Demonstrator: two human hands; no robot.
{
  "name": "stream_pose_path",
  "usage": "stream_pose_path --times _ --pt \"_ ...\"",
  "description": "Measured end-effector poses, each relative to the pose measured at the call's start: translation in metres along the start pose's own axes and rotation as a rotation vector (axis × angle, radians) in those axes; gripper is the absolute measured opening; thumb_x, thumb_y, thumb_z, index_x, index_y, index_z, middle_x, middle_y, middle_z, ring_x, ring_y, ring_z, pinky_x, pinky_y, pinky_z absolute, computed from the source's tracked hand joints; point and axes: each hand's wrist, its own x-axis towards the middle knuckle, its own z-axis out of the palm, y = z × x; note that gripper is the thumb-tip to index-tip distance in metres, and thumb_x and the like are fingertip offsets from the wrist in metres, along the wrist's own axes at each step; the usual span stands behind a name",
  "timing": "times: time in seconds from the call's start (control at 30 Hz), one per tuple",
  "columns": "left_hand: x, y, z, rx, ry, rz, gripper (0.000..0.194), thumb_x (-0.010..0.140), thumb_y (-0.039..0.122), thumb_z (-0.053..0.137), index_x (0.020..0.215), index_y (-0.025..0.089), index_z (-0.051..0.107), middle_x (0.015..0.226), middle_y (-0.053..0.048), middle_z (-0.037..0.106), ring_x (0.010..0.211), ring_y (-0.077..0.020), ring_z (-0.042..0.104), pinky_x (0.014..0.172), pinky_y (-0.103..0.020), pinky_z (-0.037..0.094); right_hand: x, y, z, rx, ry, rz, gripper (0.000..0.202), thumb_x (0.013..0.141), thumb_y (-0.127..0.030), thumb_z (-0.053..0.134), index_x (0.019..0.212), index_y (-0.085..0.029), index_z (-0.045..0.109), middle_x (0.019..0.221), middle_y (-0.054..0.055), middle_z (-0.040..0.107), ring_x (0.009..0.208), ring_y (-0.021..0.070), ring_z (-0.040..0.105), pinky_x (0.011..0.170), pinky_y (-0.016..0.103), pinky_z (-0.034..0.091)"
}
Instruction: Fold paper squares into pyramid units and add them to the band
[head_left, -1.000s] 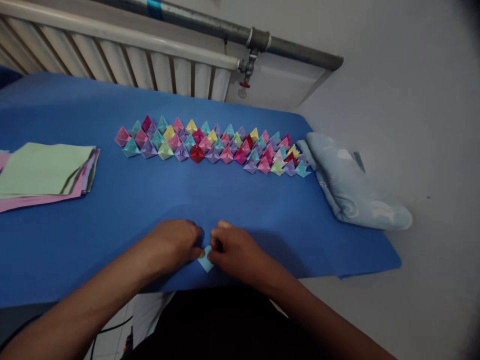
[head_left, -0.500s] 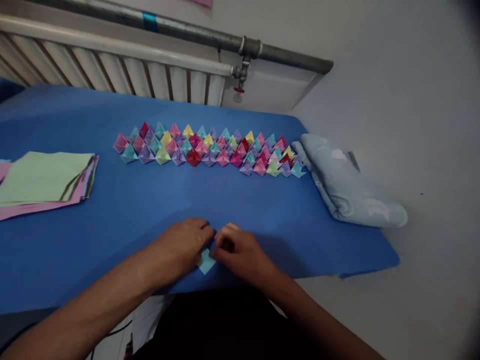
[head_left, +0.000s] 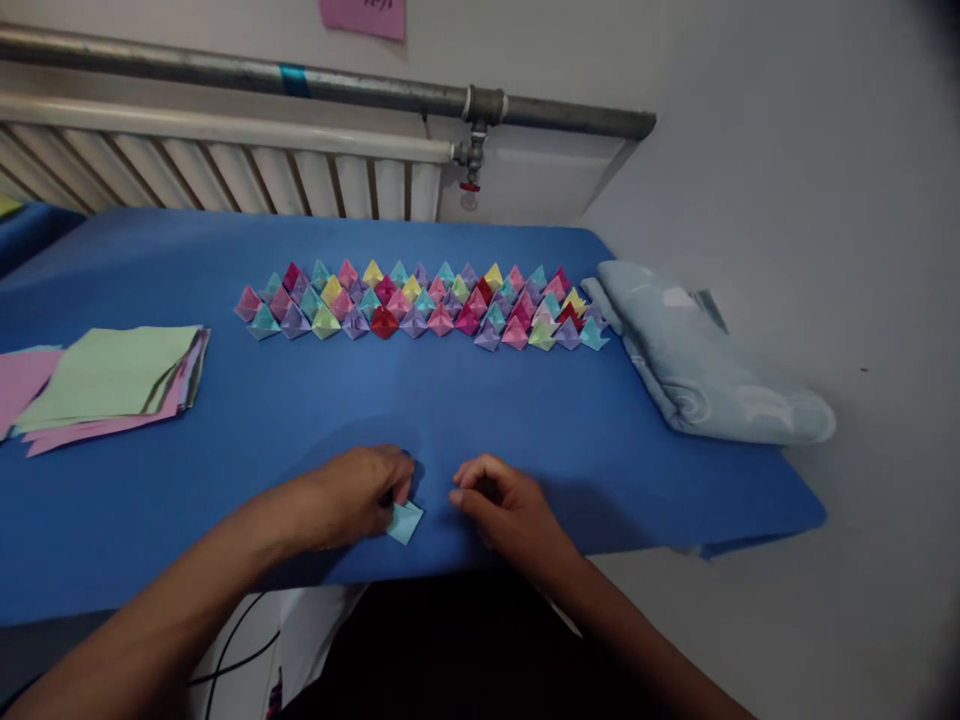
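Blue paper piece [head_left: 406,523]: small and flat, close to the near edge of the blue table [head_left: 487,400], a crease line showing by its upper edge; one corner tucked at the left fingers, so it looks part-folded to me, without the peaked shape of the finished ones.
Left hand [head_left: 356,495]: curled down over the piece, fingertips touching its nine o'clock side (whether pinching or only pressing, I can't tell from here).
Right hand [head_left: 517,510]: at three o'clock from the piece, apart from it, loosely curled, thumb and forefinger a little separated, with nothing visible between them.
Folded shapes [head_left: 385,321]: dozens of peaked ones, closely ranked at twelve o'clock in pink, purple, yellow, red, green and blue; the nearest row is short, five shapes at its one o'clock end.
Sheet stack [head_left: 120,370]: at ten o'clock, pale green uppermost, plenty lying flat and seemingly unfolded.
Pink paper [head_left: 22,385]: beyond the stack, towards nine.
Folded blanket [head_left: 705,360]: at two o'clock, beside the ranks' end.
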Motion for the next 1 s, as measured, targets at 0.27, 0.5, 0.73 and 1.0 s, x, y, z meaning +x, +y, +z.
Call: stream_pose_path --times 0.27,0.5,0.73,1.0 --pt "-0.016 -0.019 0.016 -0.339 0.172 0.032 0.008 0.068 0.016 0.053 0.075 0.020 0.052 0.072 0.005 0.049 0.063 -0.0102 0.045 0.058 -0.021 0.036 -0.001 -0.013 0.012 -0.354 -0.122 -0.068 0.024 0.073 -0.018 0.070 0.097 -0.020 0.064 0.074 -0.003 0.059 0.060 0.0099 0.048 0.056 0.022 0.037" --pt "-0.018 -0.011 0.030 -0.439 0.323 -0.005 0.005 0.075 0.021 0.052 0.080 0.021 0.053 0.067 0.006 0.049 0.060 -0.0102 0.046 0.056 -0.021 0.036 0.007 -0.017 0.029 -0.550 -0.186 -0.241 0.012 0.081 -0.013 0.059 0.071 -0.018 0.060 0.064 -0.005 0.054 0.059 0.0096 0.046 0.057 0.021 0.033" --pt "-0.021 0.000 0.028 -0.650 0.479 -0.004 0.017 0.076 0.036 0.057 0.073 0.019 0.061 0.071 0.002 0.058 0.069 -0.0132 0.053 0.065 -0.027 0.041 0.002 -0.029 0.020 -0.428 -0.011 -0.498 0.005 0.080 -0.020 0.064 0.084 -0.021 0.064 0.077 -0.001 0.063 0.074 0.0141 0.054 0.072 0.026 0.040" --pt "-0.009 0.002 0.045 -1.089 0.486 -0.040 0.022 0.068 0.038 0.068 0.071 0.019 0.059 0.062 0.002 0.062 0.063 -0.0129 0.057 0.066 -0.029 0.048 -0.001 -0.020 0.016 -0.324 -0.031 -0.291 0.018 0.082 -0.025 0.061 0.065 -0.019 0.057 0.063 -0.004 0.051 0.062 0.0112 0.047 0.060 0.023 0.036"
